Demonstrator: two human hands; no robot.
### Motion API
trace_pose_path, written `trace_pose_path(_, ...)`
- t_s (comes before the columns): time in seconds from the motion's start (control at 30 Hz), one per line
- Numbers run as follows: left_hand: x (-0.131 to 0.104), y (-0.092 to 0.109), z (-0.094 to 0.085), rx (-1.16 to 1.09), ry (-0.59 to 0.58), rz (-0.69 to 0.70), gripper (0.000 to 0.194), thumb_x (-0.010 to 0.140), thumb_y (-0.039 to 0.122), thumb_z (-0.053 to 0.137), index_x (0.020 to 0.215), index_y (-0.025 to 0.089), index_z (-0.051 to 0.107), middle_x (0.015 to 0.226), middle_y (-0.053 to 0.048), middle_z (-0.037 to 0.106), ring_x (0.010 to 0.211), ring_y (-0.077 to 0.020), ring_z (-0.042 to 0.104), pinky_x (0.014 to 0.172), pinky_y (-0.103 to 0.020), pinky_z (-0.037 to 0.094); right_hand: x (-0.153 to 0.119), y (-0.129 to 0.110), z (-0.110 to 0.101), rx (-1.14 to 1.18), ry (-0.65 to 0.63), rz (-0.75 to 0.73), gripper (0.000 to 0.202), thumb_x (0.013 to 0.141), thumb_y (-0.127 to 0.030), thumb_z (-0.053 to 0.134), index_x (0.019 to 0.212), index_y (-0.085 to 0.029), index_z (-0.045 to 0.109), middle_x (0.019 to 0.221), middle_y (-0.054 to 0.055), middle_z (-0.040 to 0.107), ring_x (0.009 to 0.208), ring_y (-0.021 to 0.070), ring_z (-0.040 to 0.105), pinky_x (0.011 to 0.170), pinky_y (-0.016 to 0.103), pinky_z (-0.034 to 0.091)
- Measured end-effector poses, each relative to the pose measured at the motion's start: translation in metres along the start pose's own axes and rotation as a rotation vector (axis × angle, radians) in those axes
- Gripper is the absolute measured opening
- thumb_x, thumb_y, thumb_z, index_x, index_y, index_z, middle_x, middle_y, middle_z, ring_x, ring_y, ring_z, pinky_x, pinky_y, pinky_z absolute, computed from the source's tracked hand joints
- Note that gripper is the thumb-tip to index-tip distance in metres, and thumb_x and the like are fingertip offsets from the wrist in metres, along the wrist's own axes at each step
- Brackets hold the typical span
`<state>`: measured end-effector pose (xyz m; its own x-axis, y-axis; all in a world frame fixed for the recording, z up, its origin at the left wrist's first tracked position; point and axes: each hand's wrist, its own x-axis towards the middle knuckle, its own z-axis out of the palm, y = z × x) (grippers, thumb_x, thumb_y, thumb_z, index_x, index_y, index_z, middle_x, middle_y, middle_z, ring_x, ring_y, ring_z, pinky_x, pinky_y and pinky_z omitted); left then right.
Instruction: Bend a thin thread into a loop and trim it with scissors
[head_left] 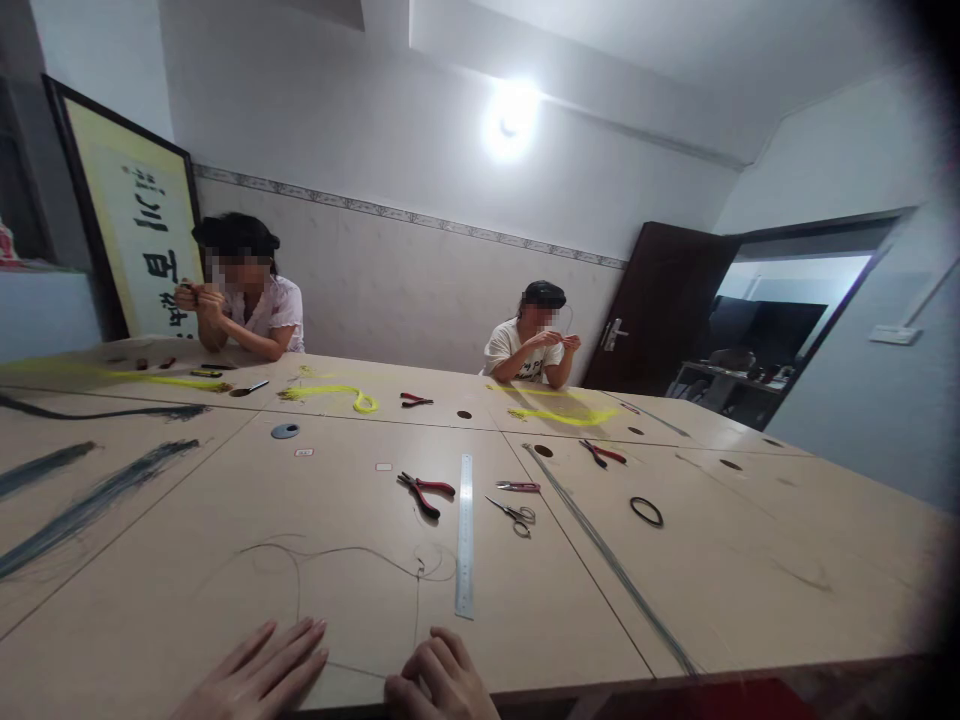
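At the near table edge my left hand lies flat, fingers stretched side by side, over a thin dark cord. The cord runs across to the fingertips of my right hand, which is curled and closed on it. More of this cord loops over the table ahead of both hands, with a small knot or tangle in it. A steel ruler lies beyond my right hand. Red-and-black pliers, scissors and thread snips rest around the ruler's far end.
Dark strand bundles lie at left, and a long grey-green bundle at right. Farther right are a black ring and another pair of pliers. Across the table, two people sit near yellow strands.
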<state>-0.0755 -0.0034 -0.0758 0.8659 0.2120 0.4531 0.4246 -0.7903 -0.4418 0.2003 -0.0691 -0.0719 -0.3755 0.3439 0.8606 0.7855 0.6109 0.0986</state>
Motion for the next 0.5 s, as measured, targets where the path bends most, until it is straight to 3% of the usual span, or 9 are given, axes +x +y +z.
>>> trace_pose_path(0.2,-0.009,-0.007,-0.014,-0.086,0.017,-0.087,0.055,0.09,0.033,0.051,0.143,0.028,0.038,0.133,0.001,0.06,0.114,-0.018,0.062,0.095,-0.024,0.048,0.004,-0.003,-0.007,-0.027,-0.016,-0.006,0.013,0.095,-0.021,0.053,0.086,-0.016,0.06,0.066,-0.005,0.054,0.056,0.0095,0.053,0.062,0.028,0.051)
trace_pose_path(0.5,-0.008,-0.018,-0.032,-0.044,-0.006,-0.125,0.053,0.09,0.037,0.052,0.141,0.028,0.041,0.129,0.001,0.064,0.108,-0.0177,0.066,0.089,-0.025,0.052,0.002,0.008,-0.002,0.035,-0.064,-0.083,0.021,0.093,-0.02,0.055,0.072,-0.016,0.055,0.065,-0.005,0.053,0.057,0.0089,0.053,0.057,0.024,0.048)
